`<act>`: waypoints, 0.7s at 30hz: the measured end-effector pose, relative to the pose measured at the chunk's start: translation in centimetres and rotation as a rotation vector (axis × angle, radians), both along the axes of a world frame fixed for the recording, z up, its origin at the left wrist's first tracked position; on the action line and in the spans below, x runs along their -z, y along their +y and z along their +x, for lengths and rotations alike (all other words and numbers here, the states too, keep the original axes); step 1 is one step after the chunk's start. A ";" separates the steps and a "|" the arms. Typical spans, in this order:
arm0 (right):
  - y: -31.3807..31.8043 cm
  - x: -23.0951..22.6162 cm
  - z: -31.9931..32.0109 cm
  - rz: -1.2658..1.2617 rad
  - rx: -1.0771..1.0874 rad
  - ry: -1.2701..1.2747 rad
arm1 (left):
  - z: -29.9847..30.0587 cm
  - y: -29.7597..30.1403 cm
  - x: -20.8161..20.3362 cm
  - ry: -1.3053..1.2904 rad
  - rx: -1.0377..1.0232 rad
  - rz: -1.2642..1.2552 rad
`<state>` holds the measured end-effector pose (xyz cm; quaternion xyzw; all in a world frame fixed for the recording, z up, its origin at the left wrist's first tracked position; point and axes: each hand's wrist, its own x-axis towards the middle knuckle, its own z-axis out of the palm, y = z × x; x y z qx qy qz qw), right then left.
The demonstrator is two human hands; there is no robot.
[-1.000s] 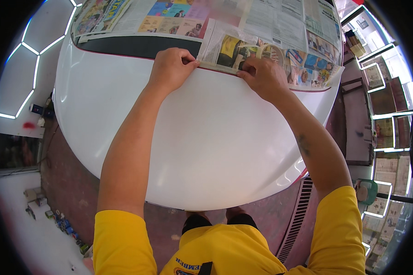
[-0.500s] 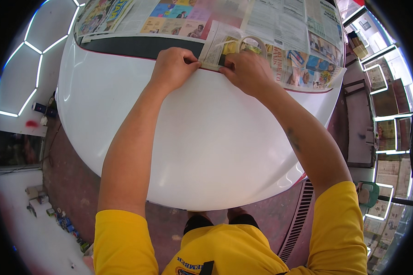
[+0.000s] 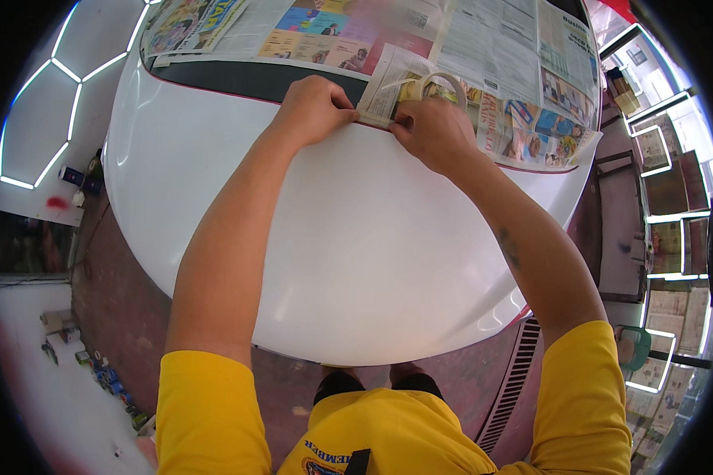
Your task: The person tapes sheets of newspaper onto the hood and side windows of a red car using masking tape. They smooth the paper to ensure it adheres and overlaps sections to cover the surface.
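Observation:
A large curved white car panel [image 3: 356,245] lies before me, and sheets of newspaper [image 3: 491,47] cover the glass beyond it. My left hand [image 3: 315,109] pinches the near left corner of the newspaper sheet at the panel's edge; its fingertips are closed on it. Just right of it, my right hand [image 3: 437,133] is closed, thumb and fingers pressed at the same paper edge. A roll of masking tape [image 3: 458,85] stands upright behind the right hand's knuckles, partly hidden; whether the fingers hold it is unclear.
Left of the paper, a dark uncovered strip [image 3: 230,79] shows with a thin red line along its edge. Small cans and bottles [image 3: 111,380] line the left wall. A floor grate [image 3: 509,388] runs at the right, near a green stool [image 3: 634,348].
The view has shifted slightly, so the panel and paper sit a little lower and to the right. Both hands stay at nearly the same place on the paper edge.

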<state>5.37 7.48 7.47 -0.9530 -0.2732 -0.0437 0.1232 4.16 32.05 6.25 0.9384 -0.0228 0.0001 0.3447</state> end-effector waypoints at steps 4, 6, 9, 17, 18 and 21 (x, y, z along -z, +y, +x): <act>0.1 0.2 0.1 0.002 0.009 -0.015 | 0.4 0.5 -0.7 0.017 0.055 0.041; 0.2 0.2 0.2 0.022 0.028 0.014 | 0.6 0.6 -0.7 0.028 0.052 0.037; 0.2 0.1 0.0 -0.003 0.027 0.001 | 0.7 0.8 -0.1 -0.005 0.051 0.047; 0.6 0.1 0.3 -0.008 -0.011 -0.020 | -0.2 1.5 0.5 -0.116 0.031 -0.010; 0.7 0.2 0.4 -0.009 -0.021 -0.031 | -0.5 1.6 0.8 -0.145 0.024 -0.017; 1.3 -0.1 0.7 -0.031 -0.039 0.005 | -5.3 1.8 1.8 -0.332 -0.188 -0.201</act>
